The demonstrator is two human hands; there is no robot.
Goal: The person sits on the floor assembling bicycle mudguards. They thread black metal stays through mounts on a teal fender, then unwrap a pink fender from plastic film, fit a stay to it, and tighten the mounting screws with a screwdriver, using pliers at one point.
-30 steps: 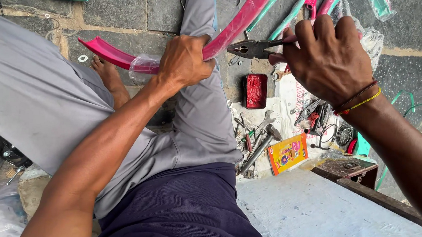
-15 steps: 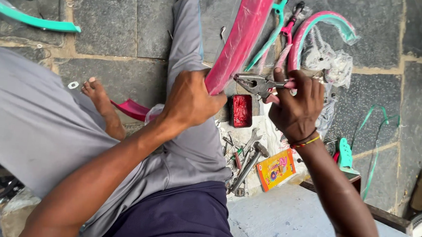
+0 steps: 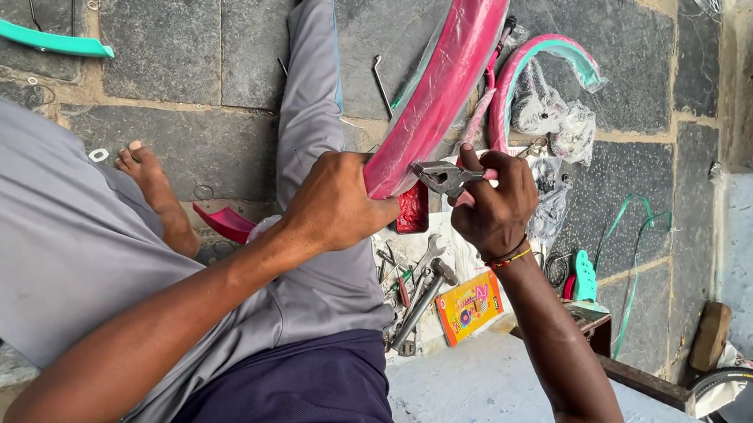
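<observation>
I sit on a stone floor with my grey-trousered legs stretched out. My left hand [image 3: 335, 204] grips a long curved pink mudguard [image 3: 443, 84] that runs across my right leg, its near end [image 3: 227, 221] showing past my knee. My right hand [image 3: 493, 206] holds pink-handled pliers [image 3: 442, 176], whose metal jaws point left and touch the mudguard's edge beside my left thumb.
A second pink and teal mudguard [image 3: 537, 59] in plastic wrap lies on the floor beyond. Spanners and a hammer [image 3: 419, 298], a small red box [image 3: 412, 210] and a yellow box [image 3: 469, 306] lie between my legs. A teal mudguard [image 3: 40, 38] is far left, a tyre [image 3: 747, 401] bottom right.
My right hand has brought the pliers down and left, from apart from the mudguard to its edge. My left hand keeps its grip. The view has tilted further down.
</observation>
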